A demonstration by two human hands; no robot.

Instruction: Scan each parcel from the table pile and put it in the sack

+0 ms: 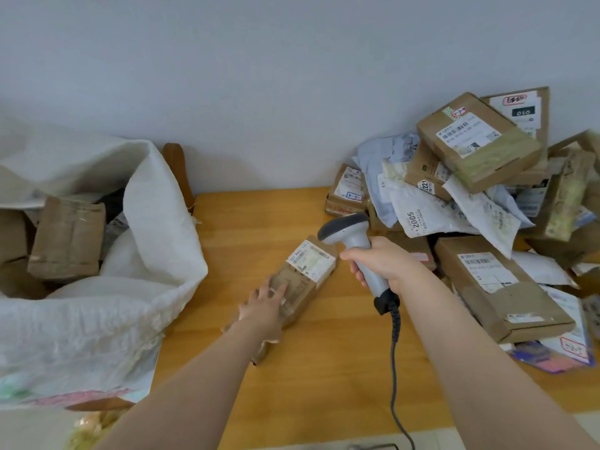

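My left hand presses flat, fingers straight, pinning the parcel label-up on the table so my right hand, curled round the scanner, can aim at the label.

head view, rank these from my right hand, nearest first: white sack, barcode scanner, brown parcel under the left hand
1. barcode scanner: gripped in the right hand itself.
2. brown parcel: on the table just to its left, under the left hand.
3. white sack: far left, at the table's left end.
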